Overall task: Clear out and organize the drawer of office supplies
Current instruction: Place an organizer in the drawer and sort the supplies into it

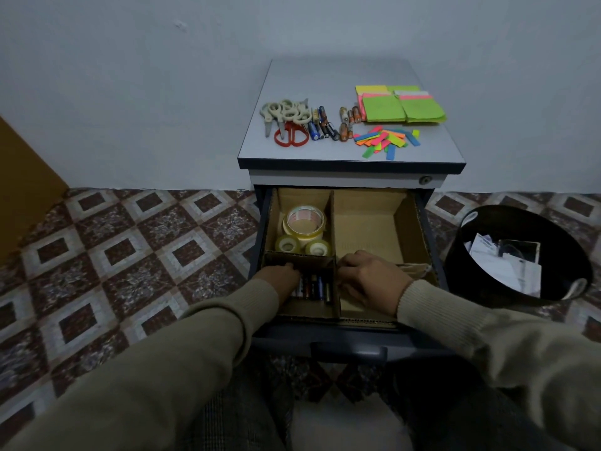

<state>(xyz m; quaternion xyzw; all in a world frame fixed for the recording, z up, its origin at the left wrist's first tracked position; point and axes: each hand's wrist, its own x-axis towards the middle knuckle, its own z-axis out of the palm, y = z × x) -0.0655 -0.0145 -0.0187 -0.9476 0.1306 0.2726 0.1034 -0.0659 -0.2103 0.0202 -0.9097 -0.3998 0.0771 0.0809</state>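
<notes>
The open drawer (pixel 422 222) holds cardboard dividers. Its back left compartment contains rolls of tape (pixel 304 222). Several batteries (pixel 313 288) lie in the front left compartment. My left hand (pixel 281 275) reaches into that compartment beside the batteries, its fingers hidden by the divider. My right hand (pixel 370 278) rests fingers-down on the divider edge in the large right compartment; whether it holds anything is unclear. On the cabinet top (pixel 325 76) lie scissors (pixel 287 120), more batteries (pixel 328 123), sticky note pads (pixel 400 104) and coloured paper strips (pixel 387 139).
A black bin (pixel 487 222) with crumpled paper stands on the tiled floor right of the cabinet. A brown panel (pixel 22 190) leans at the far left. The wall is close behind the cabinet.
</notes>
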